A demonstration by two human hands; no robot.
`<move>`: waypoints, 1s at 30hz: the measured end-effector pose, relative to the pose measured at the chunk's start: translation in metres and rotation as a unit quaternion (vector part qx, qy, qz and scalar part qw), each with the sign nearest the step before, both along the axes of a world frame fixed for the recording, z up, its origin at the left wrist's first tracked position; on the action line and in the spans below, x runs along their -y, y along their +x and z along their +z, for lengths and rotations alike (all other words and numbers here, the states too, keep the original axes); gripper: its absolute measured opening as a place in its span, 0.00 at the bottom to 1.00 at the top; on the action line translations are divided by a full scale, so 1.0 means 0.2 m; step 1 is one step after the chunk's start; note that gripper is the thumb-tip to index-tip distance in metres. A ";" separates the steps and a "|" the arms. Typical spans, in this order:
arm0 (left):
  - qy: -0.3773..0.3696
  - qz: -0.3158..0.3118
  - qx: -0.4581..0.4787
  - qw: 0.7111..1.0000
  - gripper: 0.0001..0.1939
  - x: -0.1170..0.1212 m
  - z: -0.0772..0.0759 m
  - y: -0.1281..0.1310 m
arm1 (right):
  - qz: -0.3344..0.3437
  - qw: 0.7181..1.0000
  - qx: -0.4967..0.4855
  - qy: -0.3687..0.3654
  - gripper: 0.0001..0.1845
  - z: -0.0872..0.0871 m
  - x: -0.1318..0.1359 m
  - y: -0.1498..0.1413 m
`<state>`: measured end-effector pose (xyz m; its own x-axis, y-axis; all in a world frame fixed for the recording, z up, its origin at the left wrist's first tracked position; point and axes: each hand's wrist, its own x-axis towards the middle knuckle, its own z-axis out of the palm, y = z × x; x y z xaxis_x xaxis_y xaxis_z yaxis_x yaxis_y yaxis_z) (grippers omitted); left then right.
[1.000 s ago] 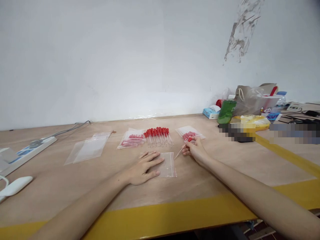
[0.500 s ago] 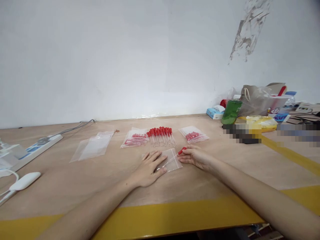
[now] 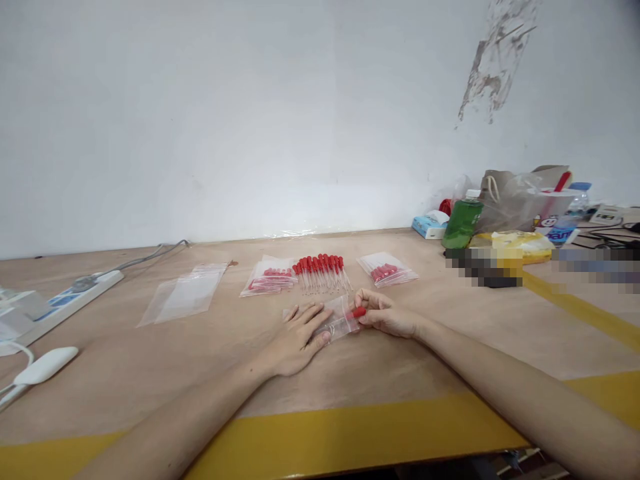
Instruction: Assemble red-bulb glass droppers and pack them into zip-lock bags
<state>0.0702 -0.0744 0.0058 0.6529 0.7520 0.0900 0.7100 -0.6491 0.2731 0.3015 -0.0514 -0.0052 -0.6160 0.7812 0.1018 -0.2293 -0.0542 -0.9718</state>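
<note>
A clear zip bag (image 3: pixel 340 328) lies flat on the table in front of me. My left hand (image 3: pixel 303 337) rests palm down on its left part, fingers outstretched. At the bag's right end, my right hand (image 3: pixel 383 315) pinches the red rubber bulb of a dropper (image 3: pixel 358 312), whose tube runs leftward into the bag. The tube's tip cannot be made out. Behind the hands is a row of red-bulbed droppers (image 3: pixel 320 270). Zip bags with droppers inside (image 3: pixel 270 279) lie left of the row, and another filled bag (image 3: pixel 386 270) lies to its right.
Flat plastic bags (image 3: pixel 185 293) lie at the left, near a white power strip (image 3: pixel 70 303) and a white plug-like device (image 3: pixel 47 365). A green bottle (image 3: pixel 463 223), a tissue pack (image 3: pixel 429 225) and a yellow packet (image 3: pixel 523 245) stand along the right. Yellow tape (image 3: pixel 350 427) lines the front edge.
My right hand has pushed the dropper farther left into the bag; its bulb now sits at the bag's mouth. My left hand has stayed flat on the bag.
</note>
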 end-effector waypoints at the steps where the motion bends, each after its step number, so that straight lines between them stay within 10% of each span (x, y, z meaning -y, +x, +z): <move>1: 0.002 0.001 0.005 1.000 0.26 0.00 0.00 0.00 | 0.002 1.000 0.007 0.000 0.14 0.00 0.00 0.00; 11: 0.013 -0.051 0.085 0.995 0.21 -0.03 0.03 -0.11 | -0.119 0.982 0.145 0.013 0.20 -0.02 -0.05 0.05; 22: 0.005 -0.061 0.084 0.995 0.21 -0.04 0.03 -0.12 | 0.028 0.989 0.041 -0.141 0.21 0.06 -0.01 0.15; 30: 0.006 -0.057 0.098 0.994 0.22 -0.04 0.02 -0.12 | -0.099 0.986 0.104 -0.083 0.17 0.00 -0.02 0.05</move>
